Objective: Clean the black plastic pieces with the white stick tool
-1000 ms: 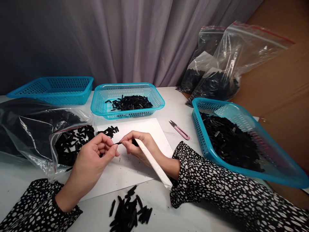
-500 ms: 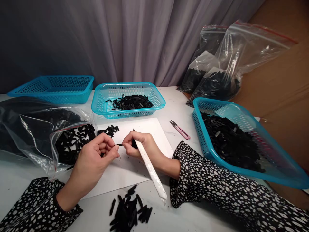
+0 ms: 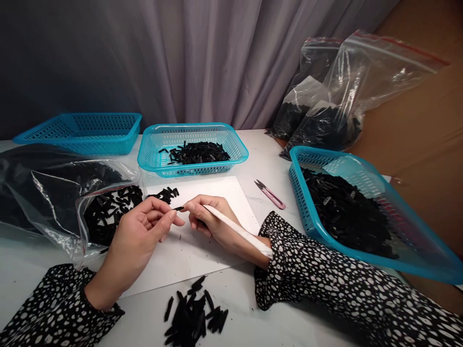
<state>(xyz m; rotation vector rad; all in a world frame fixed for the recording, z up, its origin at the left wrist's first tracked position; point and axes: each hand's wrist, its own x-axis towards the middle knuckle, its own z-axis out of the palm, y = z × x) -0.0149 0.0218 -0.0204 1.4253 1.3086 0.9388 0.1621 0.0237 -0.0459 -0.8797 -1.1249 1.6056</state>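
My left hand (image 3: 139,236) pinches a small black piece (image 3: 178,208) between thumb and forefinger, over a white sheet of paper (image 3: 202,246). My right hand (image 3: 210,217) is closed round a white-wrapped tool (image 3: 238,230) that lies back along my wrist; its fingertips meet the black piece from the right. A small cluster of black pieces (image 3: 166,194) lies at the paper's far left corner. A pile of black pieces (image 3: 193,313) lies near the table's front edge.
A turquoise basket (image 3: 159,166) at the back holds black pieces. A second basket (image 3: 314,226) on the right is full of them, a third (image 3: 77,144) sits back left. Pink snips (image 3: 269,194) lie right of the paper. Plastic bags (image 3: 61,197) (image 3: 325,111) hold more pieces.
The white tool in my right hand has swung from pointing down toward the table's front edge to lying flat along my wrist. Both hands have shifted slightly away from me.
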